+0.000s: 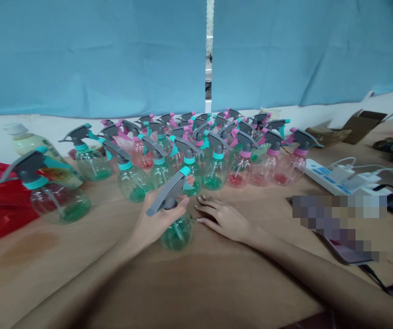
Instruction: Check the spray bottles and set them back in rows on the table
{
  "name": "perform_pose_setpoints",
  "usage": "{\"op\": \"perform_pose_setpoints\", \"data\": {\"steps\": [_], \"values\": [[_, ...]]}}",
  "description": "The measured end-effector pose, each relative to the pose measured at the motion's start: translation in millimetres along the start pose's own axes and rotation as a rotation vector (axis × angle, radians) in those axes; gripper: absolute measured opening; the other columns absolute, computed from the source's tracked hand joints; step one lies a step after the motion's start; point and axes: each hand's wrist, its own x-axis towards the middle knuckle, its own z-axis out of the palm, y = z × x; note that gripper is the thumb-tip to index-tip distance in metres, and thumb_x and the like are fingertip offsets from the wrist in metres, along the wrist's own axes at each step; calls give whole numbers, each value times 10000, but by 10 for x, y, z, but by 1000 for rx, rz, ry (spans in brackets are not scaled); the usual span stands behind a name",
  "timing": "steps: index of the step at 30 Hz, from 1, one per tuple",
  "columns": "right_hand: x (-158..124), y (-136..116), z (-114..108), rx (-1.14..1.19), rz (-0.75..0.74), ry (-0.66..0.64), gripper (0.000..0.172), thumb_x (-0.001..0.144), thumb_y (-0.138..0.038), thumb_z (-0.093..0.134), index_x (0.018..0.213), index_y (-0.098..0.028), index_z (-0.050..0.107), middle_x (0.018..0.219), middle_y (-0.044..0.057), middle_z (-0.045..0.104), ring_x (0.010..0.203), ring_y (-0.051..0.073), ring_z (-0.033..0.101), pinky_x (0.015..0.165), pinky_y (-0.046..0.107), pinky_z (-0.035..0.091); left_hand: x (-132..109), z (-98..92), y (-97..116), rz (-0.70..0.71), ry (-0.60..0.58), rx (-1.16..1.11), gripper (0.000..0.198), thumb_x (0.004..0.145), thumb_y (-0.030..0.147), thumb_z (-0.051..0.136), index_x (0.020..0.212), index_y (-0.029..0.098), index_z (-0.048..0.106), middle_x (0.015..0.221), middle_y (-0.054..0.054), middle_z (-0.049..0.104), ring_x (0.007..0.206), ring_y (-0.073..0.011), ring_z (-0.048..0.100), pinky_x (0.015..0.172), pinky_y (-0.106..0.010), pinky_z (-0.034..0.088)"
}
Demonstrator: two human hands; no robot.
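My left hand is wrapped round the neck of a green spray bottle with a grey and turquoise trigger head. The bottle stands near the middle of the table, and the fingers on its far side are partly hidden. Just right of it, my right hand lies palm down on the tabletop with its fingers stretched out, apart from the bottle. Behind both hands stand several more spray bottles, such as a green one with a turquoise collar and a pink one with a pink collar.
Another green spray bottle stands at the left, by a red plastic bag and a pale bottle with a label. On the right are a power strip with cables, a phone and a cardboard box.
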Motion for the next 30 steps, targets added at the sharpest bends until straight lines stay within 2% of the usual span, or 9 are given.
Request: {"op": "perform_pose_setpoints", "data": {"steps": [2, 7, 11, 14, 17, 21, 24, 27, 30], "values": [[1, -4, 0, 0, -4, 12, 449, 944, -432, 413, 1272, -161, 554, 1328, 108, 555, 1297, 228, 439, 1086, 426, 357, -4, 0, 14, -27, -27, 9, 382, 768, 393, 558, 1099, 224, 642, 776, -28, 701, 757, -238, 658, 634, -321, 510], [9, -12, -2, -3, 1, 7, 454, 946, -429, 407, 1281, -155, 545, 1331, 107, 552, 1288, 225, 449, 1085, 411, 359, -31, -68, 20, -43, -37, 100, 417, 766, 516, 578, 1084, 252, 633, 904, -45, 707, 822, -275, 666, 660, -359, 519], [12, -10, -6, -6, 2, 0, 453, 944, -425, 417, 1264, -137, 560, 1323, 111, 559, 1286, 222, 449, 1090, 388, 352, -103, -143, -67, 33, -42, 99, 575, 755, 526, 607, 1270, 293, 499, 1020, -31, 691, 945, -278, 646, 807, -401, 515], [11, -9, -7, -12, -2, 14, 442, 947, -419, 411, 1258, -146, 564, 1325, 112, 557, 1289, 223, 446, 1088, 397, 354, -211, -156, -175, 72, -97, 98, 601, 750, 519, 635, 1283, 292, 476, 1216, -45, 621, 1128, -290, 566, 949, -439, 453], [11, -18, -5, -22, -7, 21, 426, 949, -409, 409, 1259, -162, 564, 1326, 110, 556, 1298, 224, 437, 1088, 411, 354, -350, -148, -269, 55, -143, 158, 575, 739, 537, 649, 1227, 264, 518, 1223, -72, 610, 1177, -311, 528, 992, -493, 413], [10, -35, 9, -63, 3, 5, 407, 952, -405, 399, 1245, -184, 575, 1296, 99, 582, 1269, 229, 471, 1060, 419, 388, -523, -196, -355, 36, -80, 257, 540, 772, 539, 613, 1219, 254, 512, 1209, -81, 608, 1156, -309, 545, 952, -485, 449], [20, -47, 6, -104, 8, -20, 408, 950, -414, 398, 1235, -186, 581, 1292, 102, 585, 1259, 235, 482, 1041, 423, 407, -625, -338, -480, 54, 7, 349, 555, 768, 550, 611, 1226, 259, 493, 1160, -75, 623, 1066, -304, 596, 881, -455, 495], [91, -93, -47, -149, 37, -78, 393, 945, -416, 409, 1204, -194, 604, 1255, 101, 611, 1216, 247, 523, 990, 427, 450, -708, -587, -711, 89, 113, 444, 591, 739, 583, 610, 1212, 247, 500, 1140, -82, 619, 973, -306, 627, 815, -448, 520], [272, -226, -149, -175, 75, -125, 352, 940, -399, 425, 1122, -203, 654, 1153, 94, 666, 1087, 257, 610, 889, 414, 505, -766, -906, -950, 132, 191, 525, 586, 729, 637, 570, 1157, 237, 540, 1102, -94, 613, 1045, -335, 576, 890, -481, 478]]}}
